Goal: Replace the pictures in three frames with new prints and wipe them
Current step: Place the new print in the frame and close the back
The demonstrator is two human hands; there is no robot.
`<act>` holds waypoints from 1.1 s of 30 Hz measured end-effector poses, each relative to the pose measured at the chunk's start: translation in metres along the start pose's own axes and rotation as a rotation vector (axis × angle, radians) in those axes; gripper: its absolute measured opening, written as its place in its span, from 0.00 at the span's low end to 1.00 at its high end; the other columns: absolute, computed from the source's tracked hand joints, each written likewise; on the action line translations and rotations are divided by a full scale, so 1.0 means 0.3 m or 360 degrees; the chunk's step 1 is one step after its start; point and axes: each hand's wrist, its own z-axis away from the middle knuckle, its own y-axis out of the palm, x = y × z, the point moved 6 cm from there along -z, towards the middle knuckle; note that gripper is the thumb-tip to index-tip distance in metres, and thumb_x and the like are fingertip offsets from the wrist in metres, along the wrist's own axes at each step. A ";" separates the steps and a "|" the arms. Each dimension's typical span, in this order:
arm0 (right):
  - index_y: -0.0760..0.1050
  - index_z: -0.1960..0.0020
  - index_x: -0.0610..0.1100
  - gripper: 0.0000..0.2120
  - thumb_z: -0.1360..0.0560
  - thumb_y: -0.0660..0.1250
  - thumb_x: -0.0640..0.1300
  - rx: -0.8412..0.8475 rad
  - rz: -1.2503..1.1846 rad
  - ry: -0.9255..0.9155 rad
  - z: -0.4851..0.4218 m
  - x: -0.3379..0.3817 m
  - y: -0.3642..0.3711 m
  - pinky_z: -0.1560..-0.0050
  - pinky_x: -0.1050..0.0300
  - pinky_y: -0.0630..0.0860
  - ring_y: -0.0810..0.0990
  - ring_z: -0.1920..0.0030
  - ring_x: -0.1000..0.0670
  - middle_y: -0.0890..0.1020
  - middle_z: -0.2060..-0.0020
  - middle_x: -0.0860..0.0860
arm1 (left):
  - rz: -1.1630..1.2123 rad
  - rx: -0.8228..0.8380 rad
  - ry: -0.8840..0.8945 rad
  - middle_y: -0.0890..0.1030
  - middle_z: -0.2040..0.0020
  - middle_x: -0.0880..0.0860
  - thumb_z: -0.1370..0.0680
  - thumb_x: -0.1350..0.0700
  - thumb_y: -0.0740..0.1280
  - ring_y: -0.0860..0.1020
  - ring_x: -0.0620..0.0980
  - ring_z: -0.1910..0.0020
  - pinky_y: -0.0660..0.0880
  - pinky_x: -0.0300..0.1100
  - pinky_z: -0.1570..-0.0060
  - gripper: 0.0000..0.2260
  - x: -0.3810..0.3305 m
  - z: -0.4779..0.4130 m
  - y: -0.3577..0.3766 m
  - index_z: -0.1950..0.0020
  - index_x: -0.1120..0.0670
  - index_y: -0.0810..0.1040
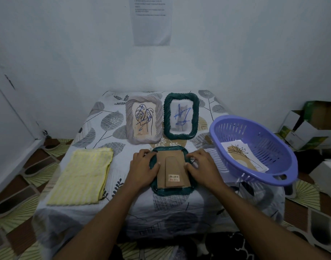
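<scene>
A dark green frame (pixel 171 190) lies face down at the table's front middle, its brown cardboard back (pixel 173 168) and stand facing up. My left hand (pixel 144 168) rests on the frame's left edge, fingers curled at the backing. My right hand (pixel 202 167) presses on its right edge. Behind it lie a grey frame (pixel 130 126) with a leaf drawing and a second dark green frame (pixel 195 117) with a cat picture, both scribbled over in blue. A folded yellow cloth (pixel 84 175) lies at the left. New prints (pixel 241 156) sit in a purple basket (pixel 273 139).
The small table wears a leaf-patterned cover (pixel 104 121) and stands against a white wall. Cardboard boxes (pixel 311 126) stand at the right on the floor. A paper sheet (pixel 151 21) hangs on the wall. Patterned floor mats surround the table.
</scene>
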 end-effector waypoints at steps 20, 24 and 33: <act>0.82 0.57 0.47 0.04 0.29 0.74 0.47 -0.0305 -0.0039 -0.0020 0.280 0.006 -0.008 0.50 0.50 0.75 0.77 0.52 0.50 0.82 0.54 0.52 | 0.0290 -0.0348 -0.0210 0.82 0.44 0.56 0.30 0.51 0.75 0.79 0.53 0.48 0.73 0.40 0.53 0.10 -0.052 0.275 -0.005 0.62 0.54 0.78; 0.83 0.56 0.48 0.04 0.29 0.74 0.47 -0.0309 -0.0047 -0.0065 0.279 0.008 -0.005 0.50 0.47 0.76 0.78 0.52 0.49 0.83 0.54 0.52 | 0.0283 -0.0323 -0.0074 0.82 0.44 0.52 0.28 0.49 0.74 0.79 0.50 0.47 0.77 0.44 0.49 0.14 -0.057 0.271 0.000 0.44 0.51 0.81; 0.84 0.55 0.50 0.03 0.28 0.73 0.46 -0.0262 -0.0032 -0.0115 0.280 0.001 0.001 0.52 0.46 0.75 0.77 0.53 0.49 0.81 0.54 0.54 | 0.0077 -0.0205 -0.0023 0.76 0.34 0.54 0.25 0.47 0.69 0.74 0.53 0.39 0.73 0.46 0.44 0.13 -0.069 0.263 0.000 0.43 0.50 0.82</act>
